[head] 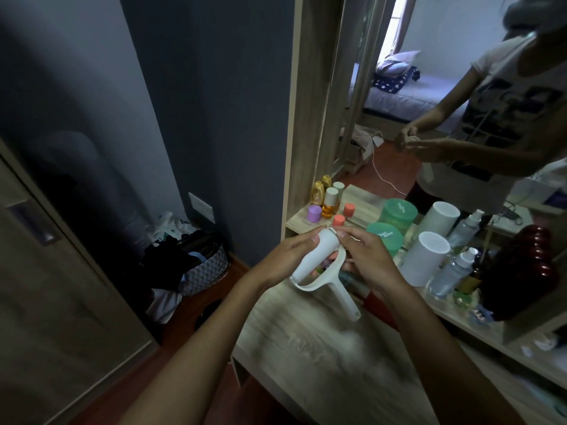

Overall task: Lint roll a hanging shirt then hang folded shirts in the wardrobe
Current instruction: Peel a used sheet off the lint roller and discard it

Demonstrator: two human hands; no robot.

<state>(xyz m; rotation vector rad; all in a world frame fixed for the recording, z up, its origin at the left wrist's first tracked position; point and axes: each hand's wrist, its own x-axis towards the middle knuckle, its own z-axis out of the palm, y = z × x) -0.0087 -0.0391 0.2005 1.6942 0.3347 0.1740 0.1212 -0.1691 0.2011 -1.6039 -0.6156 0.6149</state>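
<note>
Holding a white lint roller [313, 262] above the wooden bench [322, 348], the left hand [285, 256] wraps its fingers round the roll while the right hand [365, 253] pinches the roll's top end; green-lidded jars [385, 236] and a white cylinder [425, 259] stand just beyond.

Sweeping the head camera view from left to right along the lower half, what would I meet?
Wardrobe door → laundry basket → left hand → lint roller → right hand → white cylinder → clear spray bottle → dark red vase.
</note>
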